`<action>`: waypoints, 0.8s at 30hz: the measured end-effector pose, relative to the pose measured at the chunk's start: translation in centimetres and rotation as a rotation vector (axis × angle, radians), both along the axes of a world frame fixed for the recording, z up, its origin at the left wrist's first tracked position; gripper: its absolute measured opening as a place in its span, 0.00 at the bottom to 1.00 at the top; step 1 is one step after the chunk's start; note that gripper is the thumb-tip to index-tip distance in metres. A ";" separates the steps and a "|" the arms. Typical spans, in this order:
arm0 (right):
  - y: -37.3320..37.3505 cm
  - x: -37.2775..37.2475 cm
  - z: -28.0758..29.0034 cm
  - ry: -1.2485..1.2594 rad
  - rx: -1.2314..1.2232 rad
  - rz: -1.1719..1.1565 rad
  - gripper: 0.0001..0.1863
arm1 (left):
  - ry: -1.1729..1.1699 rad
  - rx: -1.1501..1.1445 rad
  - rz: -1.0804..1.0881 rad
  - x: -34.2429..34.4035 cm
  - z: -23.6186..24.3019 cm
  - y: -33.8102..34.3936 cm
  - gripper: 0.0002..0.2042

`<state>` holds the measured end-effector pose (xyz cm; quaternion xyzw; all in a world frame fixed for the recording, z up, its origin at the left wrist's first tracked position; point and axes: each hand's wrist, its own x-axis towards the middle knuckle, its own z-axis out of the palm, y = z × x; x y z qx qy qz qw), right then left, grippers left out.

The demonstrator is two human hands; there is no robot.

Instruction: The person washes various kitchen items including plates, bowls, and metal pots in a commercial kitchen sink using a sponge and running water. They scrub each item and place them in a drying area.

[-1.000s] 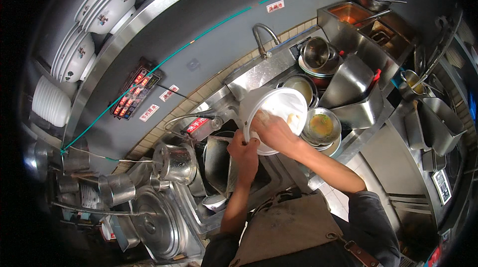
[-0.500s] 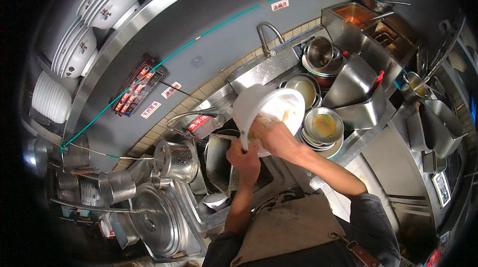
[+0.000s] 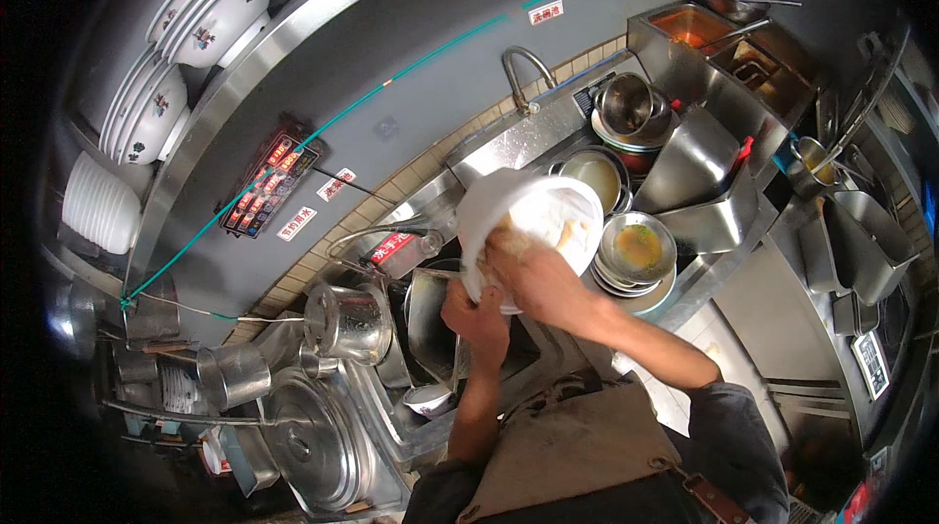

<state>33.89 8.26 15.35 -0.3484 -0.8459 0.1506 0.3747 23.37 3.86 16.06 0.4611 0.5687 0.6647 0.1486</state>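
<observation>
A large white bowl (image 3: 569, 201) is tilted over the sink (image 3: 553, 358). My left hand (image 3: 469, 309) is closed on its lower left rim. My right hand (image 3: 533, 280) reaches into the bowl, its fingers smeared by motion, among pale scraps (image 3: 577, 231) whose kind I cannot make out. Beneath the bowl, at its left, stand a dark metal pan (image 3: 430, 314) and a small patterned bowl (image 3: 428, 399). To the right are stacked dishes with a steel bowl of yellowish broth (image 3: 638, 248) on top and a pot of cloudy liquid (image 3: 597, 182).
Steel pans (image 3: 694, 182), piled bowls (image 3: 626, 106) and food bins (image 3: 690, 25) fill the back right. A faucet (image 3: 518, 74) stands at the wall. Pots (image 3: 342, 324) and large lids (image 3: 303, 436) crowd the left, below shelved bowls (image 3: 215, 25). More pans (image 3: 861, 236) are at the far right.
The white bowl and both hands have shifted slightly, the bowl a little leftward and my left hand a little downward. My right hand is moving inside the bowl.
</observation>
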 end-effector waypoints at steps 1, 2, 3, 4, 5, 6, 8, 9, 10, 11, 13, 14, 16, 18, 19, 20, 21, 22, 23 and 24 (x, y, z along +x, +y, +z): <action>0.6 -0.1 0.8 0.013 0.033 -0.022 0.17 | -0.180 0.042 -0.029 0.2 0.8 0.4 0.05; 1.2 -0.1 1.6 0.026 0.067 -0.043 0.16 | -0.169 0.019 -0.030 0.1 0.4 0.3 0.05; 1.8 -0.2 2.5 0.141 0.275 -0.130 0.14 | -0.158 -0.002 -0.026 0.1 -0.2 0.0 0.05; 1.8 -0.1 2.5 0.103 0.254 -0.160 0.14 | -0.147 -0.023 -0.022 -0.2 -0.8 -0.3 0.06; 1.8 0.2 2.2 0.064 0.233 -0.189 0.14 | -0.113 -0.049 -0.069 -0.8 -1.3 -0.6 0.06; 1.9 0.5 1.8 0.023 0.211 -0.227 0.13 | -0.071 -0.055 -0.052 -0.8 -1.2 -0.7 0.06; 1.5 0.2 0.7 -0.029 0.174 -0.217 0.12 | 0.012 -0.070 -0.017 -0.5 -1.0 -0.8 0.06; 1.2 0.0 0.4 -0.035 0.142 -0.177 0.12 | 0.029 -0.038 -0.013 -0.7 -1.3 -0.7 0.06; 0.9 -0.3 0.4 -0.042 0.110 -0.139 0.11 | 0.045 -0.005 -0.010 -1.0 -2.0 -0.4 0.06; 0.9 -0.4 0.7 0.082 0.210 -0.111 0.14 | 0.062 0.027 -0.008 -1.1 -2.4 -0.2 0.06; 1.5 0.1 1.7 0.114 0.210 -0.161 0.16 | -0.035 0.050 -0.041 -0.7 -1.8 -0.2 0.07; 1.7 0.3 2.3 0.130 0.211 -0.187 0.17 | -0.084 0.062 -0.058 -0.5 -1.5 -0.3 0.07; 1.5 0.8 2.9 0.109 -0.011 -0.222 0.20 | -0.083 0.040 -0.085 -0.1 -1.2 -0.4 0.07; 1.6 0.6 2.2 0.145 -0.036 -0.204 0.21 | -0.031 0.002 -0.073 -0.2 -1.3 -0.4 0.06; 2.1 -0.3 1.6 0.117 0.220 -0.175 0.26 | 0.021 -0.023 -0.048 -0.5 -1.5 -0.3 0.06; 1.1 -0.2 1.2 0.104 -0.054 -0.108 0.28 | 0.073 -0.048 -0.023 -0.5 -1.6 -0.2 0.08; 0.8 -0.5 1.3 0.154 -0.022 -0.053 0.24 | -0.006 -0.001 -0.015 -0.4 -1.4 -0.2 0.06; 0.8 -0.6 1.3 0.204 0.012 0.002 0.21 | -0.086 0.046 -0.007 -0.2 -1.0 -0.2 0.06; 0.9 -0.3 1.1 0.117 -0.036 0.027 0.20 | -0.165 0.093 -0.001 0.0 -0.7 -0.2 0.07; 1.2 0.3 0.7 0.030 -0.083 0.059 0.20 | -0.134 0.061 -0.015 -0.3 -0.8 -0.3 0.07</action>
